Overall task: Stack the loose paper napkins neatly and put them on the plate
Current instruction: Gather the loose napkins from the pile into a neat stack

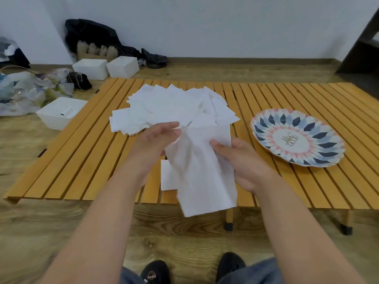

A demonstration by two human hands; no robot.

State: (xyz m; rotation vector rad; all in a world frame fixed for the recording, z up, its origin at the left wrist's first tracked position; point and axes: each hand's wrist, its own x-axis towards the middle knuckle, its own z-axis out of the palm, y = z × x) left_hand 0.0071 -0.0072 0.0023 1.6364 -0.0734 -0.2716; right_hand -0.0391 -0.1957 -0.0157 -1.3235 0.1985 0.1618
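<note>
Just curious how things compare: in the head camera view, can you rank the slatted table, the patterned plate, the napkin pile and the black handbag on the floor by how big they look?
1. Slatted table
2. Napkin pile
3. Patterned plate, close to the pile, so that order is unsure
4. Black handbag, also farthest away

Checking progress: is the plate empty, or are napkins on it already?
Empty: the plate shows its whole pattern; napkins are in the hands and heaped on the table.

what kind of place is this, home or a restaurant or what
Probably a room in a home, not a restaurant. A low wooden slat table stands on a wood-look floor by a plain white wall, with white storage boxes, bags and dark clothing piled on the floor.
</note>
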